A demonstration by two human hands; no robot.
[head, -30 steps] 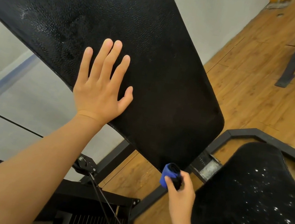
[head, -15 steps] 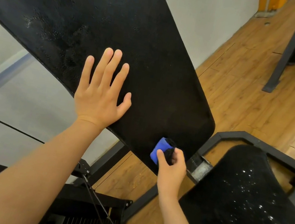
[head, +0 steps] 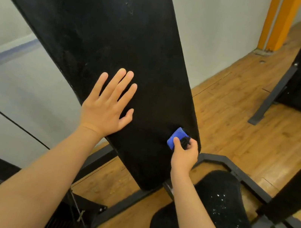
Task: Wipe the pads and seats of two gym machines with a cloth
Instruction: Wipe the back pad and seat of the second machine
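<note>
Cloth [head: 175, 139], seemingly folded, pinched by right hand [head: 185, 156] against back pad [head: 119, 35]; left hand [head: 103, 114] rests flat-fingered on pad.

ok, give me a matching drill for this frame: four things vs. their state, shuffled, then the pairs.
Things: 1 left hand; 2 right hand; 3 cloth; 4 seat.
States: A speckled with white flecks; B blue, against the back pad; C flat on the back pad, fingers straight; D grips the cloth.
Pairs: 1-C; 2-D; 3-B; 4-A.

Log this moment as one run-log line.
step: back pad wipe | left hand: flat on pad | right hand: holds blue cloth against pad's lower right | seat: white specks
</note>
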